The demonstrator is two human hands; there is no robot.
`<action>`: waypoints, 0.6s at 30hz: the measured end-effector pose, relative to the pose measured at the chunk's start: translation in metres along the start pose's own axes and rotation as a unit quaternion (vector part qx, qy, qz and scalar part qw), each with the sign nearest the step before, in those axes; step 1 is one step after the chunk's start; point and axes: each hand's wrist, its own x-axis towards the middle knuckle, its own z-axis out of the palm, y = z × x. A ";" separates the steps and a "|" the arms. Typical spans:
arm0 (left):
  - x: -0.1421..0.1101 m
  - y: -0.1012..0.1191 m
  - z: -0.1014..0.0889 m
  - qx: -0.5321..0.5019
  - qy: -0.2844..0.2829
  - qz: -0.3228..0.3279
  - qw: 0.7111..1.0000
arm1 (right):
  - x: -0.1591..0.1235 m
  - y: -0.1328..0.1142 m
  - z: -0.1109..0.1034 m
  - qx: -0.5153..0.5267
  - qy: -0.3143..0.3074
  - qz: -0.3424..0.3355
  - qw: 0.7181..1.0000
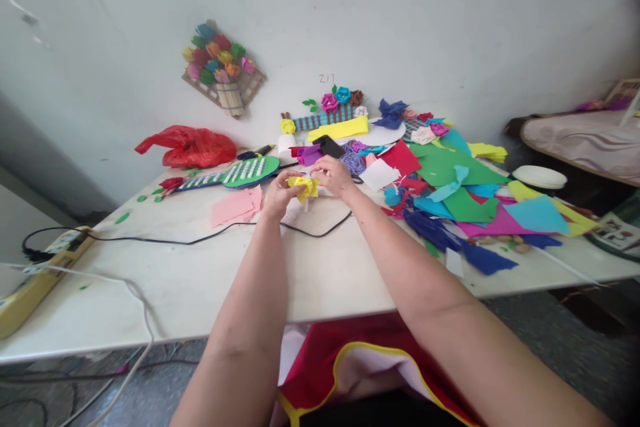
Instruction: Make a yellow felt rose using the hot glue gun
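Observation:
A crumpled yellow paper flower (304, 187) is held just above the table, in front of me. My left hand (281, 196) pinches it from the left, fingers curled round its edge. From the right, my right hand (333, 177) has its fingertips closed at the flower's upper right edge. Something small and pale shows between the fingers and below the flower, too blurred to name. Pink paper sheets (237, 205) lie left of my left hand. Behind the hands are a dark phone (329, 146), a purple paper piece (310, 155) and a bundle of purple cord (353, 161).
Coloured paper sheets (445, 167) pile up on the right. A green guitar-shaped craft (250, 172) and a red plastic bag (193, 147) lie at the back left. A black cable (190, 241) crosses the table from a yellow power strip (47, 273). A paper bouquet (220, 67) hangs on the wall.

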 end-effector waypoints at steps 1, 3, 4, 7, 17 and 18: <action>0.000 -0.001 -0.001 -0.003 0.001 0.000 1.000 | 0.000 0.000 -0.001 0.001 0.012 0.003 1.000; 0.001 -0.002 -0.002 -0.013 0.007 -0.003 1.000 | -0.001 0.000 -0.002 0.000 0.034 0.006 0.999; 0.002 -0.003 -0.003 -0.021 0.014 -0.005 1.000 | -0.001 -0.001 -0.003 -0.001 0.043 0.008 0.999; 0.004 -0.003 -0.005 -0.060 0.050 -0.008 0.997 | -0.003 -0.002 -0.004 0.000 0.058 0.023 0.998; 0.009 -0.005 -0.009 -0.147 0.116 -0.012 0.982 | -0.001 -0.001 0.002 0.008 0.037 0.097 0.995; 0.009 -0.006 -0.010 -0.147 0.115 -0.010 0.982 | -0.001 0.000 0.003 0.011 0.032 0.097 0.995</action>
